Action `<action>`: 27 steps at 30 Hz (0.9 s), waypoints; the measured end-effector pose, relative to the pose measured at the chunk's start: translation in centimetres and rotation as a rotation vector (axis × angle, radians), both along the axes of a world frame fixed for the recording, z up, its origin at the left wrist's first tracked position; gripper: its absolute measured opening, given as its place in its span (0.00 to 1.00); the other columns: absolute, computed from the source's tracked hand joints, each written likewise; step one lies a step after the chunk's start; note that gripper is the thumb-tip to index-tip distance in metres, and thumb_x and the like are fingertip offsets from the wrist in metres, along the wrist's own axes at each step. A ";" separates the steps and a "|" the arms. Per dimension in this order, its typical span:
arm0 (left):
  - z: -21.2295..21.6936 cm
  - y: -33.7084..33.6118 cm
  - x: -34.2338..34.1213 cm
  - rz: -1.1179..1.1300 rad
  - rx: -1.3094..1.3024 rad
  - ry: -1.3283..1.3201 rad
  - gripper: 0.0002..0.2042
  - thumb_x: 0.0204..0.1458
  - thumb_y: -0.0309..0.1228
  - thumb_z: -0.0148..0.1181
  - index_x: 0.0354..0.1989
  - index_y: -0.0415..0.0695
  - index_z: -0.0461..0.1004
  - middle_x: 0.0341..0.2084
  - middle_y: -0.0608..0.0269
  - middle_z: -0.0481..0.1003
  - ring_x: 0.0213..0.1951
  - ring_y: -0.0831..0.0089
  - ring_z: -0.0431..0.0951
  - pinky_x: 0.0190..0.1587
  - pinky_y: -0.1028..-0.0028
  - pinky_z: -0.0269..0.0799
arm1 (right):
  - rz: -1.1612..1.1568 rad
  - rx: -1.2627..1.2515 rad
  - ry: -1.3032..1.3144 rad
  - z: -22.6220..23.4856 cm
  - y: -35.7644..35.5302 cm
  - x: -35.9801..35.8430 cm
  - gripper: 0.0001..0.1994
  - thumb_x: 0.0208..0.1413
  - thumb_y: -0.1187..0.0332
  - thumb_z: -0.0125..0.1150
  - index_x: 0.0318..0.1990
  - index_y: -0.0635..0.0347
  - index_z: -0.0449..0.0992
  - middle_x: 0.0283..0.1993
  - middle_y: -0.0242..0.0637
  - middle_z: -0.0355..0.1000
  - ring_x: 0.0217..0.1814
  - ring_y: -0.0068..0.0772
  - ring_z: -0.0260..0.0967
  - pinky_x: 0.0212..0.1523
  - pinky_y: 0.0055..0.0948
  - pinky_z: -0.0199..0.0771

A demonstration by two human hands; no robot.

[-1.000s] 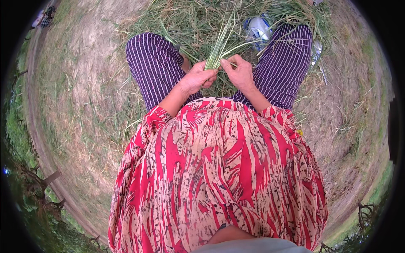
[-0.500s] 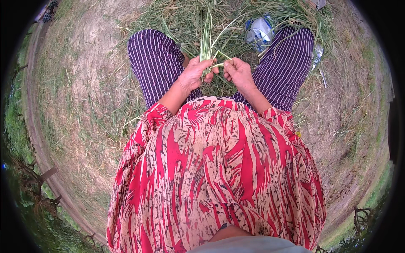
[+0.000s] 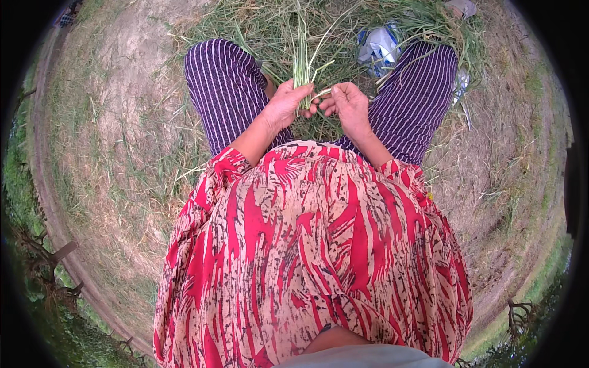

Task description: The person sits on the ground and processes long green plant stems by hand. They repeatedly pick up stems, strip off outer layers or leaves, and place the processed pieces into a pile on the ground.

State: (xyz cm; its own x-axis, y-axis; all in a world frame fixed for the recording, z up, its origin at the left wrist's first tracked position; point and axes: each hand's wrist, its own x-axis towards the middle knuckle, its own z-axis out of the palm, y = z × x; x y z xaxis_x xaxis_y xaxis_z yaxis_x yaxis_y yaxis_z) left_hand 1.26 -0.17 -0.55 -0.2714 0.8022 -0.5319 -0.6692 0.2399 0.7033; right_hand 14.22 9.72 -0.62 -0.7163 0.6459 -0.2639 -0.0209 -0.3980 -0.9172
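A small bundle of long green grass stems (image 3: pixel 301 64) stands upright in my left hand (image 3: pixel 284 104), whose thumb and fingers are closed round its lower end. My right hand (image 3: pixel 350 105), just to the right, pinches a pale grass strand (image 3: pixel 323 92) between thumb and fingers. That strand bends across from the bundle, and the fingertips of both hands are close together. The tips of the bundle point away from me over the loose grass. Where the strand passes behind the bundle, the left fingers hide it.
Loose cut grass (image 3: pixel 257 27) covers the ground between and beyond my knees. A blue and white plastic bag (image 3: pixel 378 48) lies in it by my right knee (image 3: pixel 423 80). Another blue-white piece of plastic (image 3: pixel 461 84) rests outside that knee. Dry bare soil (image 3: pixel 123 110) spreads to the left.
My right hand has turned and its fingertips have come nearer the left hand. The strand's loop beside the bundle has changed shape, with one end now pointing up to the right.
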 end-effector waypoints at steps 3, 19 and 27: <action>0.3 0.2 0.3 -0.034 0.008 0.031 0.07 0.53 0.33 0.51 0.35 0.45 0.64 0.23 0.65 0.71 0.20 0.77 0.72 0.18 0.78 0.67 | 0.007 -0.184 0.032 -0.1 0.4 0.0 0.06 0.59 0.71 0.45 0.35 0.66 0.64 0.27 0.38 0.69 0.22 0.23 0.68 0.19 0.19 0.68; 0.1 0.1 0.8 -0.202 0.020 0.050 0.07 0.54 0.34 0.50 0.35 0.45 0.69 0.21 0.67 0.71 0.17 0.80 0.71 0.15 0.83 0.61 | 0.099 0.015 -0.163 -0.9 0.5 -0.1 0.06 0.58 0.70 0.46 0.34 0.63 0.67 0.21 0.31 0.66 0.17 0.16 0.60 0.15 0.16 0.59; -0.3 0.2 0.2 -0.108 -0.033 0.049 0.05 0.54 0.32 0.51 0.34 0.45 0.66 0.20 0.66 0.70 0.16 0.79 0.67 0.14 0.82 0.59 | 0.106 0.102 -0.133 -1.3 1.4 0.9 0.06 0.56 0.72 0.47 0.37 0.64 0.69 0.22 0.29 0.66 0.16 0.15 0.58 0.17 0.16 0.60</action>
